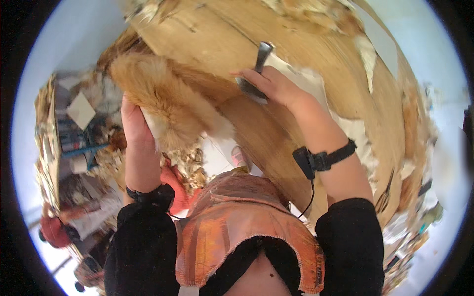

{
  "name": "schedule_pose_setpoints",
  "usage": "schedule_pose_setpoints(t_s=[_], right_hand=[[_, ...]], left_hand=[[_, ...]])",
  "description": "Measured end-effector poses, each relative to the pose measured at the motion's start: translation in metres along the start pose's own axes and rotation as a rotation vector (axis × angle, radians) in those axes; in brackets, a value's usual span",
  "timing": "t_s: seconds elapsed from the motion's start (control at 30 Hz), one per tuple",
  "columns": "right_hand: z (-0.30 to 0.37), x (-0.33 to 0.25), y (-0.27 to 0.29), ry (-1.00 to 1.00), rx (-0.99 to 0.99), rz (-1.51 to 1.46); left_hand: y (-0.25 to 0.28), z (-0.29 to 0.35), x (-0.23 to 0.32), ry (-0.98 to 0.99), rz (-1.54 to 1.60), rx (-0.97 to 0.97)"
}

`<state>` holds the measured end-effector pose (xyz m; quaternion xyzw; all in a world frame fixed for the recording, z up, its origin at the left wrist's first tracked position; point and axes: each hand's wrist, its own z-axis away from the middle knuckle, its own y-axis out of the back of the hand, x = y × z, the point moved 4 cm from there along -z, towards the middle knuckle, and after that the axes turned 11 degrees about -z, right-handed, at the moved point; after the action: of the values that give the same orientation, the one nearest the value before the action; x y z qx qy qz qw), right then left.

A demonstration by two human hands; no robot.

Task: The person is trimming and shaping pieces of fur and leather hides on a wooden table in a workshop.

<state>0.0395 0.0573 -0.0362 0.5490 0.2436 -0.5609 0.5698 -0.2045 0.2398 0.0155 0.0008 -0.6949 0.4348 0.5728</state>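
Observation:
A fluffy orange-tan fur pelt (163, 93) with paler edges hangs over the near left edge of the wooden table. My left hand (136, 121) grips it from its left side, with the fingers partly hidden by the fur. Over the table, to the right of the pelt, my right hand (274, 86) is closed round a dark tool with a flared grey end (264, 52). That end points away from me, and the lower part lies under my palm. The exact kind of tool is unclear. Pale hide (301, 79) lies flat under my right wrist.
The wooden table (197, 29) spreads ahead and to the right. More furs (321, 17) line its far edge, and scissors (386, 192) lie at the right. Fur scraps (192, 165) cover the floor below. Another person (59, 229) is at the lower left, near cluttered shelves (74, 140).

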Motion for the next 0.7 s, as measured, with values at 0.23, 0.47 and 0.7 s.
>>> schedule_pose_setpoints(t_s=[0.23,0.47,0.7], right_hand=[[0.129,0.004,0.063,0.428,0.394,-0.44],[0.299,0.043,0.016,-0.225,0.423,0.343],[0.325,0.079,-0.008,-0.212,0.557,0.264]], left_hand=[[-0.109,-0.032,-0.023,-0.129,-0.422,-0.081],[-0.103,-0.028,0.01,-0.234,-0.503,0.028],[-0.097,-0.072,0.055,-0.217,-0.423,0.211]])
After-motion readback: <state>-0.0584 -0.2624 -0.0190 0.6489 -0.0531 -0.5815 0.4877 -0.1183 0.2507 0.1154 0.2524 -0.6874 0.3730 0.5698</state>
